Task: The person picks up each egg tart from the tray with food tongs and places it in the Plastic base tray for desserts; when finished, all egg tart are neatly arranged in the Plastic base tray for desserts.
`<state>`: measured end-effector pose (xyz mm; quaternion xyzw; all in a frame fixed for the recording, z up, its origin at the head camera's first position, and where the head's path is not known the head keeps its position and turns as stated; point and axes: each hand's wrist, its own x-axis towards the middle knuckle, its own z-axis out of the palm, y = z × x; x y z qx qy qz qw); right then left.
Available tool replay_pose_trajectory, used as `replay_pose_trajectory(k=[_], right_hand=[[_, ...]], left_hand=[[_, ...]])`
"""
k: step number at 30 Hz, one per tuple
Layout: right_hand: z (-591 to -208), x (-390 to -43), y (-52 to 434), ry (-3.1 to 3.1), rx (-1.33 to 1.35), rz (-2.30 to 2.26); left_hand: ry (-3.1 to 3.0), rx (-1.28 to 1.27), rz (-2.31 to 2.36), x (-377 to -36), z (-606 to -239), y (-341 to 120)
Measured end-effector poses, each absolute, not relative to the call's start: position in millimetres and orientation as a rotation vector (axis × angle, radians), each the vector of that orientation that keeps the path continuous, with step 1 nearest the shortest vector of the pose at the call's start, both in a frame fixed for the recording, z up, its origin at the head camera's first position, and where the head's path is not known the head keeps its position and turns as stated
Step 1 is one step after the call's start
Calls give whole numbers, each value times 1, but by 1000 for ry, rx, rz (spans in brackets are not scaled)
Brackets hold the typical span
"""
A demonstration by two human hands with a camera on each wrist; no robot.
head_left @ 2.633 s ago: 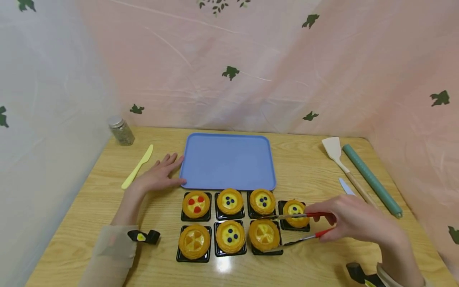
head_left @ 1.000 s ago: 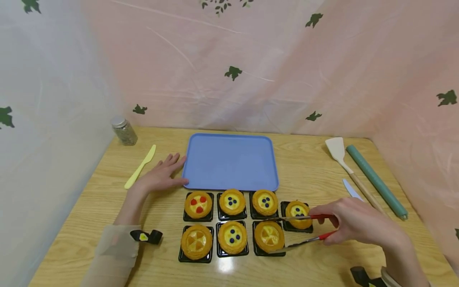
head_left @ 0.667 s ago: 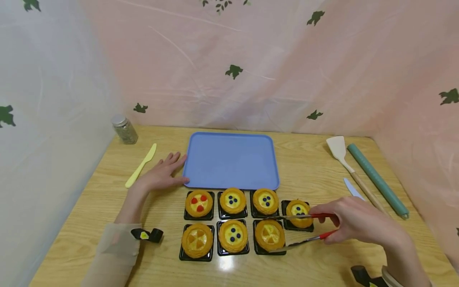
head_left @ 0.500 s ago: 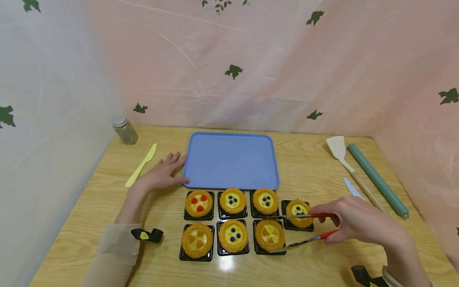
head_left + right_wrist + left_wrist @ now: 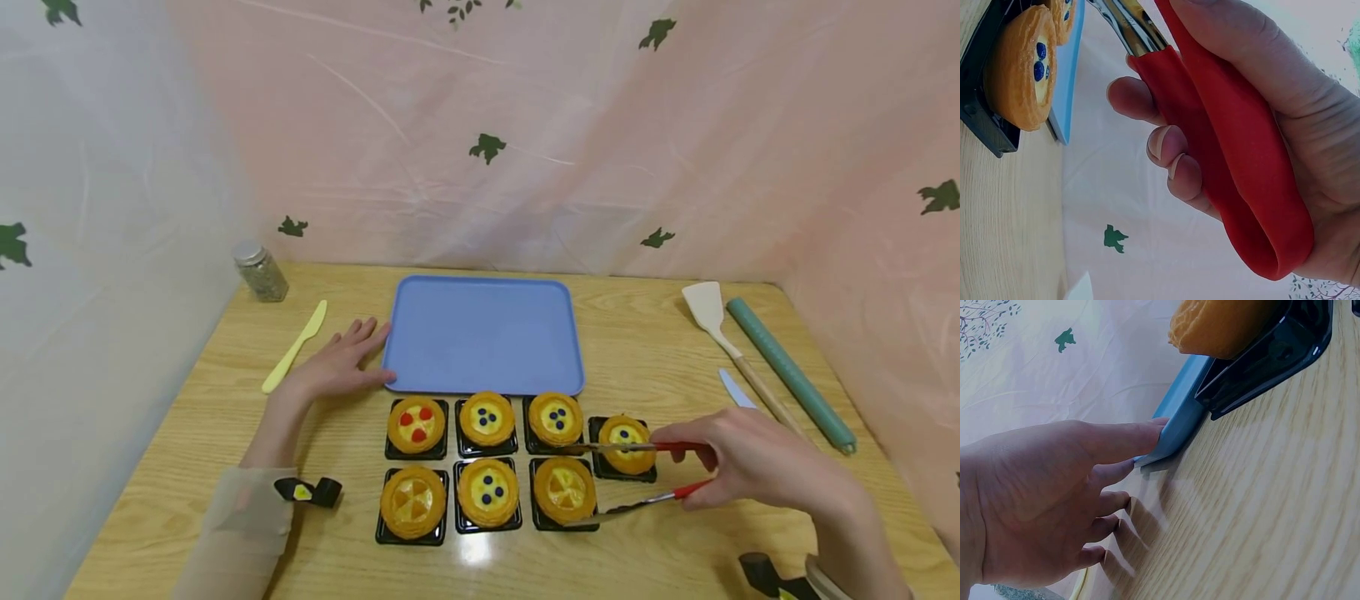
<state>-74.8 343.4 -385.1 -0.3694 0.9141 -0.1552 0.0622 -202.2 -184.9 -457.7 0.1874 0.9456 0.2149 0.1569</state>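
My right hand (image 5: 753,462) grips the red handle of metal tongs (image 5: 1241,137). Their arms stand apart, one on either side of the near-row tart with orange wedges (image 5: 564,490) in its black holder; whether they touch it I cannot tell. The far arm passes across a blueberry tart (image 5: 624,433) at the right end. My left hand (image 5: 341,367) lies with fingers spread, its thumb and index finger touching the left edge of the blue tray (image 5: 483,333). In the left wrist view the thumb (image 5: 1129,439) meets the tray's rim.
Other tarts stand in black holders: a red-berry tart (image 5: 416,425), another orange tart (image 5: 412,502) and several with blueberries. A glass jar (image 5: 262,275) and yellow knife (image 5: 296,346) lie left. At right are a spatula (image 5: 703,307), green rolling pin (image 5: 791,375) and pale blue knife (image 5: 735,387).
My right hand has shifted slightly right, and the tongs' far arm has moved a little away from the orange tart. The left hand and the tarts stay in place.
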Motion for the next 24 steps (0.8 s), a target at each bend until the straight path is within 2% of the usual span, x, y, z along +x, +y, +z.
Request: replay_pose_trajectory(k=[10, 17, 24], right_hand=[[-383, -74, 344, 2789, -1084, -465], [-377, -76, 348, 2890, -919, -459], [-377, -90, 350, 2981, -694, -658]], left_hand=[[2709, 538, 601, -203, -455, -185], [2710, 534, 612, -203, -458, -186], [2705, 530, 601, -204, -460, -187]])
